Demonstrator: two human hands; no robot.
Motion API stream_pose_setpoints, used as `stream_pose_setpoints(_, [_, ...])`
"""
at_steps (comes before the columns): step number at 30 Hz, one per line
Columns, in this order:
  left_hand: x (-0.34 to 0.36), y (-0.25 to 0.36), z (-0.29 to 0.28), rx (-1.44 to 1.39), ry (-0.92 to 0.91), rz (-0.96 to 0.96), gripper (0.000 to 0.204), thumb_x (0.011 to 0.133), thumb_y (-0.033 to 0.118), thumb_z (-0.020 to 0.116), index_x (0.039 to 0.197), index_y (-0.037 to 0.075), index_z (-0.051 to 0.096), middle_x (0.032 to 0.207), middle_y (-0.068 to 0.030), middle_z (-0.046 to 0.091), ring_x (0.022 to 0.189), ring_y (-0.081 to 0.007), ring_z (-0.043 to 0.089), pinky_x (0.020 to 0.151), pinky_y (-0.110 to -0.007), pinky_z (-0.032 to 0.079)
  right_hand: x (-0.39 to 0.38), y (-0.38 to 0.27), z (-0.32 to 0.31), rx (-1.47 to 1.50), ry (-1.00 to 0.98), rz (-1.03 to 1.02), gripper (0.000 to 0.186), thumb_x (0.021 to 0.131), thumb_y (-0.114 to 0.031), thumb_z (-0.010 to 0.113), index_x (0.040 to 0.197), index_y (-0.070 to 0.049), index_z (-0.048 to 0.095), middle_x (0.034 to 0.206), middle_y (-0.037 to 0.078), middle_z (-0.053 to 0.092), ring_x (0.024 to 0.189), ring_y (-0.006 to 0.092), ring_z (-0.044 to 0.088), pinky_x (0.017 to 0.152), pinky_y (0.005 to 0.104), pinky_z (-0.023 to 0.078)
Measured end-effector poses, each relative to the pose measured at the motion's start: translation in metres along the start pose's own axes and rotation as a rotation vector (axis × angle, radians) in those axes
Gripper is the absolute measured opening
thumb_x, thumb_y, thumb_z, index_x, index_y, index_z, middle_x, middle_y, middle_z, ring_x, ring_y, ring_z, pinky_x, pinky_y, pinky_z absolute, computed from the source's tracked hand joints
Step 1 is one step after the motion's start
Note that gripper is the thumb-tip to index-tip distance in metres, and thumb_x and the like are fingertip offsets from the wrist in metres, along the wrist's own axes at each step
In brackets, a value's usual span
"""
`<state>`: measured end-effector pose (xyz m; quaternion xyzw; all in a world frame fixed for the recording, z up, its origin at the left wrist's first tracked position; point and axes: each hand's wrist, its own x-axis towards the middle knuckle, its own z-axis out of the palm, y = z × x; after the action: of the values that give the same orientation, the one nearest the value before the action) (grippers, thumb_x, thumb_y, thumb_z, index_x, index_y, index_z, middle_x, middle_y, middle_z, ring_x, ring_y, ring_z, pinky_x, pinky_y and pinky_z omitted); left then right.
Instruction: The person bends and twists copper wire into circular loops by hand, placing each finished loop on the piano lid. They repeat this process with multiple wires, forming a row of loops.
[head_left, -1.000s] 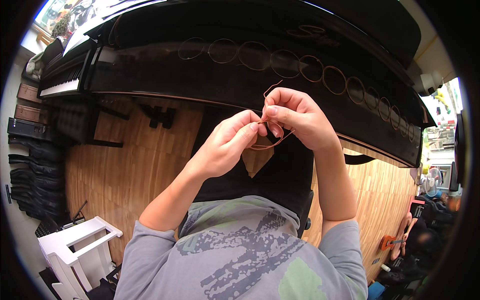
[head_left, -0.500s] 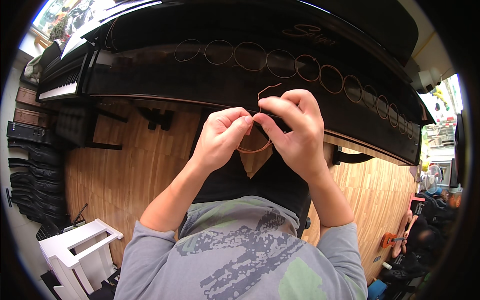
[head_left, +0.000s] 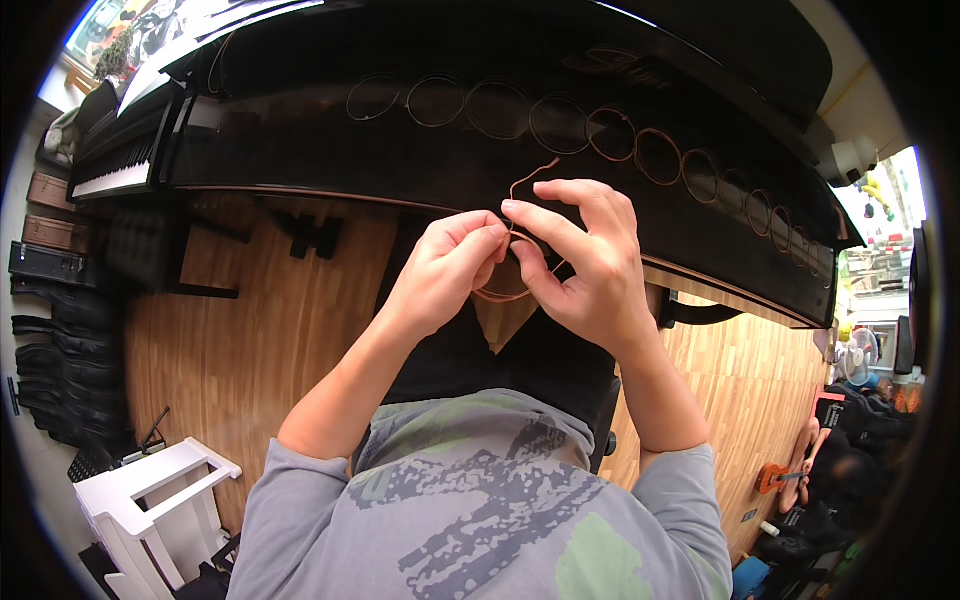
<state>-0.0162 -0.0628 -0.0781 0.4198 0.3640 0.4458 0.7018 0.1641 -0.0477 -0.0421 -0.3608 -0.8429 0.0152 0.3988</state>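
A coil of thin copper-coloured string (head_left: pixel 500 297) hangs from my left hand (head_left: pixel 450 262), whose thumb and fingers pinch it at the top. The lower part of its loop shows below my fingers, above my lap. One loose, kinked end sticks up past my fingertips. My right hand (head_left: pixel 595 255) is just to the right with thumb and fingers apart, the index fingertip close to that loose end and the thumb beside the loop. Beyond my hands, a row of string coils (head_left: pixel 435 126) lies along a glossy black piano (head_left: pixel 300 140), copper-toned toward the right.
The piano's front edge runs just beyond my hands. A second keyboard (head_left: pixel 115 180) and a black padded bench (head_left: pixel 145 245) stand at the left. At the lower left is a white wooden frame (head_left: pixel 150 515). A small orange ukulele (head_left: pixel 771 478) is at the right over the wooden floor.
My right thumb and index finger have spread apart, away from the pinch at the left fingertips. The string's loose end has shifted slightly left and up. My left hand keeps its pinch.
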Motion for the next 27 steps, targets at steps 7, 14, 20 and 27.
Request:
stream_pose_setpoints(7, [-0.005, 0.007, 0.000, 0.409, 0.094, 0.165, 0.022, 0.095, 0.017, 0.051, 0.079, 0.004, 0.057, 0.064, 0.0082, 0.044, 0.057, -0.0007, 0.034, 0.050, -0.019, 0.028, 0.012, 0.007, -0.031, 0.082, -0.025, 0.034, 0.039, 0.067, -0.009, 0.068, 0.105, -0.015, 0.070, 0.104, 0.007, 0.059, 0.098, 0.0231, 0.055, 0.087, 0.0349, 0.038])
stream_pose_setpoints(14, [-0.012, 0.005, 0.006, 0.680, 0.288, 0.366, 0.017, 0.091, 0.012, 0.053, 0.082, -0.001, 0.058, 0.057, -0.0032, 0.046, 0.053, -0.0065, 0.040, 0.047, -0.025, 0.033, -0.006, -0.014, -0.023, 0.604, -0.138, 0.276, 0.028, 0.073, -0.007, 0.066, 0.101, -0.002, 0.066, 0.080, 0.007, 0.064, 0.074, 0.0163, 0.060, 0.073, 0.0285, 0.047])
stream_pose_setpoints(20, [-0.018, -0.005, 0.004, 0.816, 0.360, 0.609, 0.007, 0.085, 0.004, 0.057, 0.079, 0.001, 0.059, 0.060, -0.0079, 0.055, 0.051, -0.0177, 0.049, 0.051, -0.029, 0.039, -0.033, -0.036, 0.009, 0.842, -0.107, 0.803, 0.015, 0.084, -0.010, 0.064, 0.093, 0.001, 0.068, 0.075, 0.004, 0.065, 0.066, 0.0073, 0.057, 0.061, 0.0232, 0.046])
stream_pose_setpoints(27, [-0.026, -0.024, 0.003, 0.795, 0.362, 0.769, 0.006, 0.085, 0.003, 0.056, 0.079, 0.003, 0.059, 0.064, -0.0070, 0.058, 0.053, -0.0198, 0.050, 0.056, -0.031, 0.042, -0.037, -0.033, 0.017, 0.872, -0.238, 0.698, 0.020, 0.084, -0.006, 0.060, 0.099, 0.000, 0.070, 0.084, 0.001, 0.060, 0.070, 0.0074, 0.053, 0.065, 0.0244, 0.045])
